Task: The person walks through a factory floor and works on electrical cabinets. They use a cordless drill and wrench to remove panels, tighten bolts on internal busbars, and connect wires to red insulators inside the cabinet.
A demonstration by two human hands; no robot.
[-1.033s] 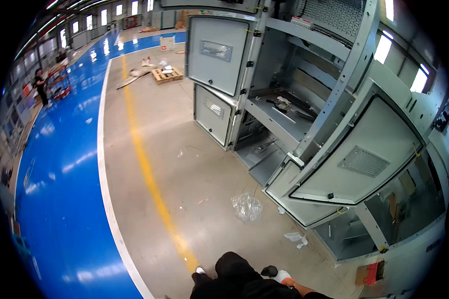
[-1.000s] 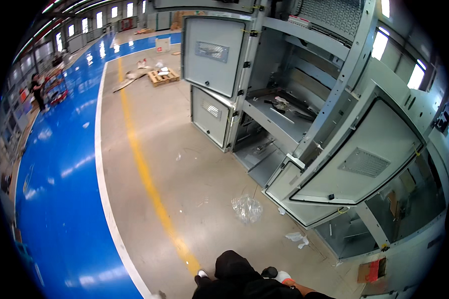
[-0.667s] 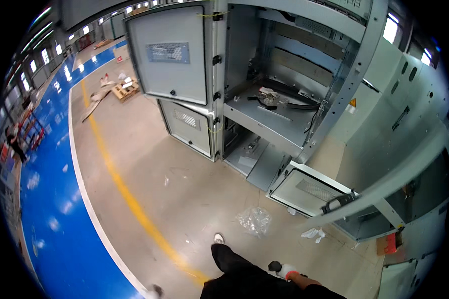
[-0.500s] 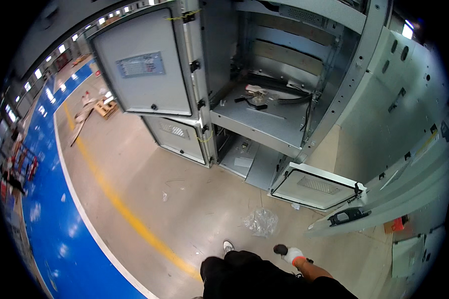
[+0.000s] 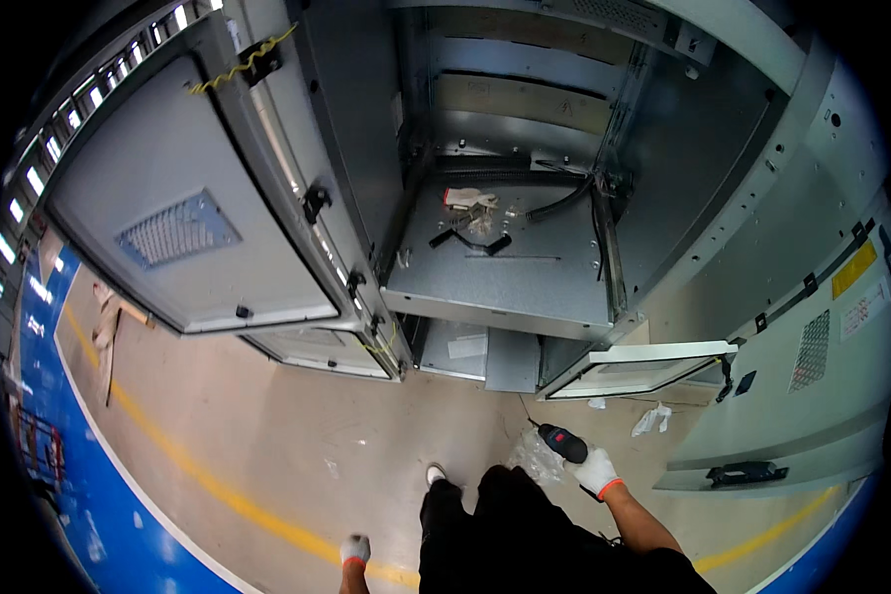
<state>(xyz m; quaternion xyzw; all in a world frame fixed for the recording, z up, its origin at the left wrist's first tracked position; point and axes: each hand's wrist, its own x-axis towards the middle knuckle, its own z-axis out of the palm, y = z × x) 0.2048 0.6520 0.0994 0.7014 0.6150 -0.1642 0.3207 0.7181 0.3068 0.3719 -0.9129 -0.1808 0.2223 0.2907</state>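
Observation:
My right hand [image 5: 596,469], in a white glove with an orange cuff, is closed round the grip of a black cordless drill [image 5: 561,442] with a red mark. The drill's thin bit points forward and left, toward the open cabinet. My left hand [image 5: 355,549] hangs low beside my leg, also gloved, away from any object; its fingers are too small and foreshortened to read. On the cabinet shelf [image 5: 485,292] ahead lie a white glove [image 5: 468,198], a black-handled tool [image 5: 473,243], loose small hardware and black corrugated tubing [image 5: 558,203].
An upper left door [image 5: 198,287] swings out wide, with a lower door beneath it. On the right, a small lower door [image 5: 639,368] and a tall panel door [image 5: 812,396] with a black handle stand open. Clear plastic film [image 5: 537,459] lies on the floor near the drill.
I have come closer to the cabinet and its shelf shows more squarely. The drill has swung upward and forward in my right hand. My left hand has come into view.

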